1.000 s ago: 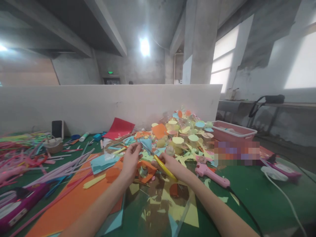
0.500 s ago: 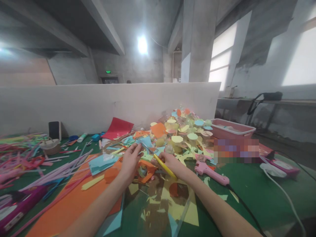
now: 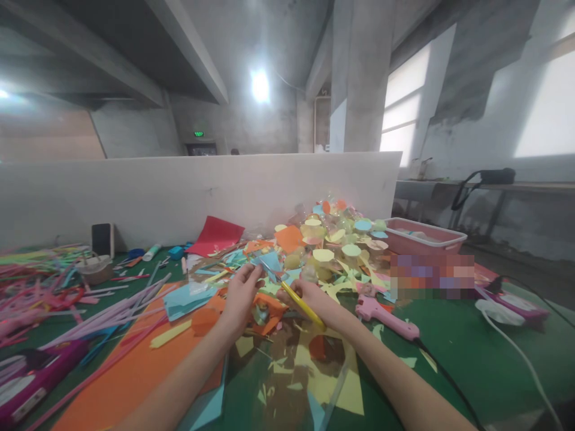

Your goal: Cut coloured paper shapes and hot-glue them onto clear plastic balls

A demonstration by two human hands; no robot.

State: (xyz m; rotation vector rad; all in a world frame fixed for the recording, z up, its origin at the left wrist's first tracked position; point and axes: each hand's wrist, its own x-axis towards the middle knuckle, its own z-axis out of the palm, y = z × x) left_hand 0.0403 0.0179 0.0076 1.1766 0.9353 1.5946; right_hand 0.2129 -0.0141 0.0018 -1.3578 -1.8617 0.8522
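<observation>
My left hand (image 3: 240, 294) pinches a small light-blue paper piece (image 3: 268, 262) at its near edge, fingers closed on it. My right hand (image 3: 309, 297) grips yellow-handled scissors (image 3: 302, 304); their blades reach up into the blue paper (image 3: 272, 273). Both hands hover above the green table (image 3: 449, 347), over scraps of orange and yellow paper. An orange sheet (image 3: 130, 371) lies under my left forearm.
A heap of coloured paper discs (image 3: 336, 239) rises behind my hands. A pink glue gun (image 3: 386, 317) lies to the right, its cable trailing. A pink tray (image 3: 426, 236) stands at the far right, pink straws (image 3: 90, 311) at the left. A white partition (image 3: 179, 191) closes the back.
The view shifted slightly. Both hands stay together on the blue paper and scissors, with only small movement.
</observation>
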